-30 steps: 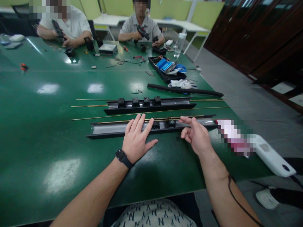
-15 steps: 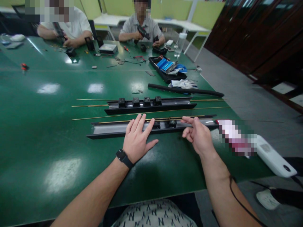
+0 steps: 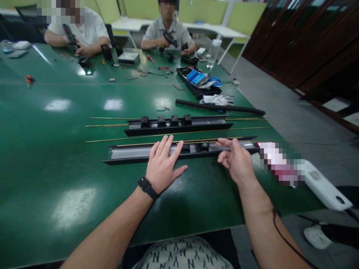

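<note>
My left hand (image 3: 162, 164) lies flat with spread fingers across the near black channel (image 3: 127, 153), its fingertips touching the far edge beside thin brass-coloured rods (image 3: 137, 144). To the right, my right hand (image 3: 238, 164) rests at the same channel, index and middle fingers stretched out over its far edge, the other fingers bent; nothing shows in its grasp. Between my hands, two small black blocks (image 3: 204, 145) sit in the channel, one partly hidden by my left index finger. Farther back lies a second black channel (image 3: 179, 129) with several black blocks (image 3: 187, 119) in it.
Several loose rods (image 3: 120, 138) lie around the channels. Behind are a black tube (image 3: 238, 109), white gloves (image 3: 217, 99) and a black tray (image 3: 186, 82) with blue items. A white device (image 3: 325, 186) is at the right edge. Two people (image 3: 168, 35) work across the table.
My right hand has shifted very slightly to the right along the channel. My left hand and the channels have stayed in place.
</note>
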`<state>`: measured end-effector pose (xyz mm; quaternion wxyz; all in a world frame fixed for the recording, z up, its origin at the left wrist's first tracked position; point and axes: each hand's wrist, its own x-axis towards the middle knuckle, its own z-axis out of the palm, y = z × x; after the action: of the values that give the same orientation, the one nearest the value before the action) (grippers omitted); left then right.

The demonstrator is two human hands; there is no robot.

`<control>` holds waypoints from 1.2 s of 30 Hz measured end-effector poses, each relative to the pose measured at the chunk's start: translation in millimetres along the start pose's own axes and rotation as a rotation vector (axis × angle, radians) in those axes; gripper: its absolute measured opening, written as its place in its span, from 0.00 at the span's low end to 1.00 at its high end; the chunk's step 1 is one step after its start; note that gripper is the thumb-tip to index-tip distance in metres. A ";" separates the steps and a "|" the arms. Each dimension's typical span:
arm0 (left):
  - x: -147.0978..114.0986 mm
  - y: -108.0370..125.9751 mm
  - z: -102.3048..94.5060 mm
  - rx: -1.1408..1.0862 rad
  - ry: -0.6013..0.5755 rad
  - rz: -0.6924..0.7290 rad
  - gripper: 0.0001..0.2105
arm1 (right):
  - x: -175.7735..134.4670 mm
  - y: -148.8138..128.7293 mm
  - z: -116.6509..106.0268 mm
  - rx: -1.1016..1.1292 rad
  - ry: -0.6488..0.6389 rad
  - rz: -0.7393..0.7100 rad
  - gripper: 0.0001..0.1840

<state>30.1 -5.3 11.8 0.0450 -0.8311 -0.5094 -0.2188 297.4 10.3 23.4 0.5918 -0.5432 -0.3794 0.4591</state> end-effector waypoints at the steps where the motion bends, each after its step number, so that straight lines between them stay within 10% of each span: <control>1: 0.0 -0.1 0.3 0.000 0.001 0.000 0.38 | 0.3 0.3 -0.2 0.000 0.002 -0.001 0.28; 36: 0.3 0.6 2.1 -0.004 0.012 -0.003 0.39 | -2.0 -0.7 0.8 -0.019 -0.029 0.010 0.27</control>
<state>31.4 -4.7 10.1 0.0462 -0.8291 -0.5099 -0.2248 296.1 8.6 24.2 0.5786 -0.5438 -0.3896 0.4665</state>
